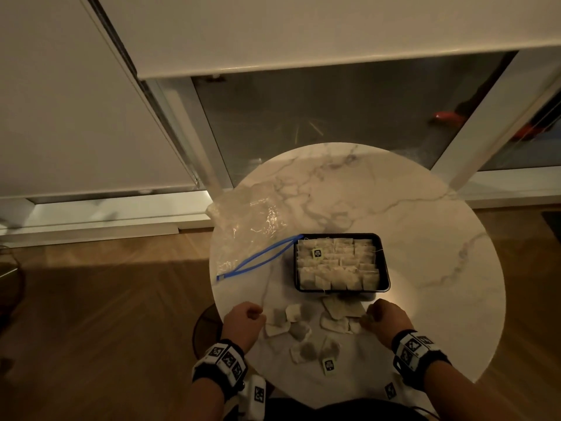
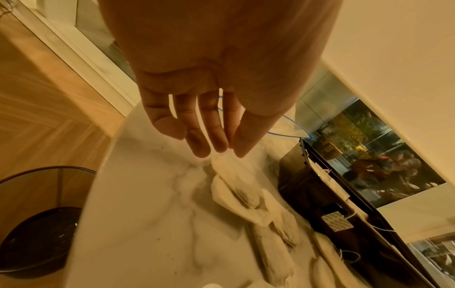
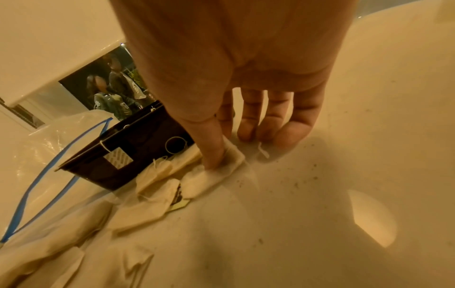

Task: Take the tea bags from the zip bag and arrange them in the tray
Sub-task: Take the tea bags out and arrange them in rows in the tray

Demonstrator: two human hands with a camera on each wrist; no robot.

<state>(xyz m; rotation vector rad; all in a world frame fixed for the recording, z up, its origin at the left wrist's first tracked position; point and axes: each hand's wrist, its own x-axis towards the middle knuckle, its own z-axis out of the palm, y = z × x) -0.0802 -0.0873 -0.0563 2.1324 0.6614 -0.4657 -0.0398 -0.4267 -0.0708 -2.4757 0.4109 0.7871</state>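
Down at the near edge of the round marble table: both wrists banded, both forearms reaching in from six o'clock. Left hand at seven o'clock of the table, palm down, fingers hanging loosely together above the leftmost of the loose tea bags; gripping nothing, fingertips just over a bag, touching or not hard to tell. Right hand at five o'clock, knuckles up, thumb pressing down on one tea bag with the index finger behind it, seemingly pinching its edge; other three fingers curled to the tabletop beside it. Black tray near the centre of the table, at twelve o'clock from the hands, packed with rows of standing bags. Clear zip bag with blue seal lying flat and open at ten o'clock, its mouth touching the tray's far left corner. Green-tagged bag nearest the body.
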